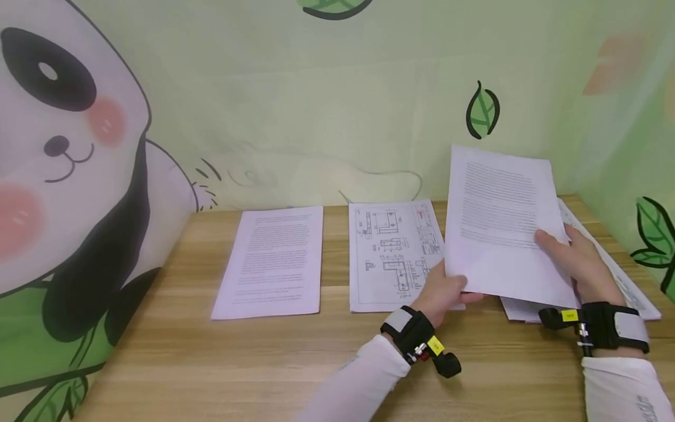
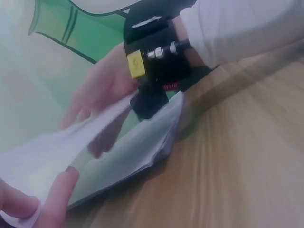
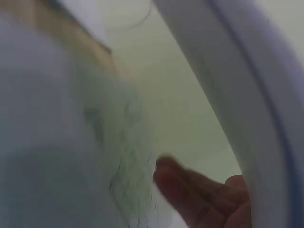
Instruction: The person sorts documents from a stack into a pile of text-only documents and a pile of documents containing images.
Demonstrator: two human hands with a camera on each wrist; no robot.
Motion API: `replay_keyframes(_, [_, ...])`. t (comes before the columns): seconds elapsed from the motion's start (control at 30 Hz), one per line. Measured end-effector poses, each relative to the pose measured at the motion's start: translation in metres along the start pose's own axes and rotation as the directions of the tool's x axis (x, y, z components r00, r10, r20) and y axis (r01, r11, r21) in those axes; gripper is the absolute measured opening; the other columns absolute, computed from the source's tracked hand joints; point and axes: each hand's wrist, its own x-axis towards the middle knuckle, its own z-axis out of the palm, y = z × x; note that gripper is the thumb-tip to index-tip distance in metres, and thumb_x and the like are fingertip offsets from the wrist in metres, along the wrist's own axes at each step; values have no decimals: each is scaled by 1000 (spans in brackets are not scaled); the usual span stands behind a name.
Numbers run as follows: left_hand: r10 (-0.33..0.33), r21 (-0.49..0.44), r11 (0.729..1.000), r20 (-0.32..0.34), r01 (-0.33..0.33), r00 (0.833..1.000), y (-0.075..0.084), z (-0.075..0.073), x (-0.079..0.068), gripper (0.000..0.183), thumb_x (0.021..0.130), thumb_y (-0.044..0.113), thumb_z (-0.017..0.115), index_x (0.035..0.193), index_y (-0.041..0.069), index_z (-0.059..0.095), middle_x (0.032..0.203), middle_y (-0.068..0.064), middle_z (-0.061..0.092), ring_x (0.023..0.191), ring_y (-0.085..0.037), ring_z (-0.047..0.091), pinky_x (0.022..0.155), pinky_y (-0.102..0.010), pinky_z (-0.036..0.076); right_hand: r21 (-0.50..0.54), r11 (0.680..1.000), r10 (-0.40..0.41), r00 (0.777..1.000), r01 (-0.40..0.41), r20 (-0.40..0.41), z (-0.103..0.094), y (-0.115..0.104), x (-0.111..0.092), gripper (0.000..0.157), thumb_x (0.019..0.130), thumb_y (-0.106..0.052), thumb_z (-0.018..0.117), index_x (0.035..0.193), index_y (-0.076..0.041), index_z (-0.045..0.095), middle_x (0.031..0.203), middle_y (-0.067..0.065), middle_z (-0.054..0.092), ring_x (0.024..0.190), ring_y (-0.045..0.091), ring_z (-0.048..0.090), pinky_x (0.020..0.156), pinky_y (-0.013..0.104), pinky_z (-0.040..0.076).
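Note:
A printed text sheet (image 1: 501,205), perhaps several together, is raised at a tilt above the table's right side. My left hand (image 1: 445,290) pinches its lower left corner, thumb on the printed face. At the right edge my right hand (image 1: 585,261) grips it, thumb in front and the other fingers behind. In the left wrist view the lifted paper (image 2: 71,137) stands apart from the stack (image 2: 137,152) below. Fingers of the right hand (image 3: 204,194) show behind the paper in the right wrist view. Partly hidden under it lies a pile of drawing sheets (image 1: 627,269).
A stack of text pages (image 1: 276,264) lies left of centre on the wooden table (image 1: 237,363). Beside it, in the middle, is a stack with a technical drawing (image 1: 390,258). A fabric backdrop (image 1: 295,117) with a panda and leaves rises behind.

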Motion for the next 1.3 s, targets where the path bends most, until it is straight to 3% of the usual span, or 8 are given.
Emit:
replay_keyframes(0.07, [27,9,1000,10,-27,1000,4,-11,-2,42,83,-8,41,112,19,56,98,-3,64,85,-26,69,77,-38,59,26,998,-58,998,57,21,6,-8,-3,98,81,-65,47,151,-13,2,131,26,41,96,30,55,63,37,50])
replay_keyframes(0.17, [69,28,997,41,-70,997,10,-30,-5,42,89,-4,41,118,23,53,104,-4,63,89,-25,69,78,-36,58,104,987,-130,991,127,24,16,-24,-8,91,81,-55,58,150,-17,13,116,5,52,81,10,62,60,32,55])
replay_keyframes(0.3, [98,68,992,64,-102,993,16,-56,-10,42,94,0,40,124,29,49,113,-2,63,96,-22,68,80,-35,58,194,960,-208,978,204,4,34,-45,-17,84,80,-43,66,147,-17,21,109,-9,52,80,0,63,64,26,57])
replay_keyframes(0.57, [80,90,993,20,-82,997,39,-111,-28,34,94,9,49,123,24,53,118,-7,64,102,-23,66,87,-41,55,162,925,-334,938,345,-90,77,-76,-38,61,91,-33,55,145,-18,30,135,15,50,91,4,59,68,17,52])
replay_keyframes(0.77, [70,164,984,-26,-64,997,65,-151,-42,36,95,21,49,131,20,49,125,-8,60,110,-22,59,92,-42,49,189,900,-381,920,392,-92,107,-93,-54,54,94,-35,50,144,-23,32,133,13,54,97,13,61,67,18,54])
replay_keyframes(0.93, [88,222,972,-58,-73,994,76,-172,-50,38,96,23,47,134,22,46,129,-6,57,116,-23,55,95,-42,43,233,880,-411,910,413,-60,130,-103,-61,51,96,-32,48,144,-21,33,129,15,55,101,23,62,67,21,56])
replay_keyframes(1.1, [144,309,947,-163,-88,976,79,-189,-59,40,96,23,47,135,23,42,133,-5,51,122,-23,49,102,-49,38,311,851,-439,898,422,-17,155,-115,-62,47,97,-28,47,142,-19,37,129,14,55,102,24,60,72,23,54])
replay_keyframes(1.3, [182,320,942,-253,-95,950,81,-215,-71,41,95,25,48,135,23,41,137,-1,47,127,-22,41,111,-50,28,408,839,-411,911,360,41,186,-131,-61,48,95,-33,48,140,-20,38,125,12,58,98,19,61,72,26,53])
